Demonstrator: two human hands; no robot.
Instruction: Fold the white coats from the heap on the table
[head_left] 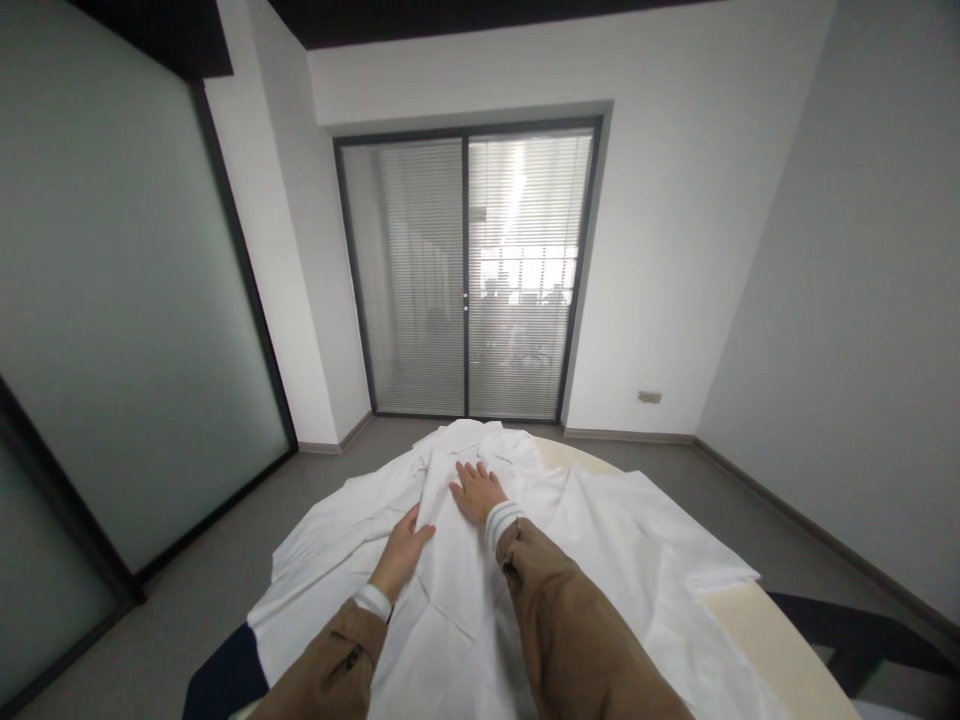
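A large white garment, like a lab coat or shirt, lies spread and wrinkled over a table in front of me. My right hand rests flat on its far middle part, palm down with the fingers spread. Nearer and to the left, my left hand holds the edge of a raised fold. Its thumb lies on top of the cloth, and the other fingers are partly hidden along the fold. One sleeve-like part of the garment reaches out to the right edge of the table.
The pale, rounded tabletop shows at the right. Dark blue cloth lies at the near left edge. A dark object stands beyond the table at the right. Behind are a glazed door with blinds, white walls and a frosted panel.
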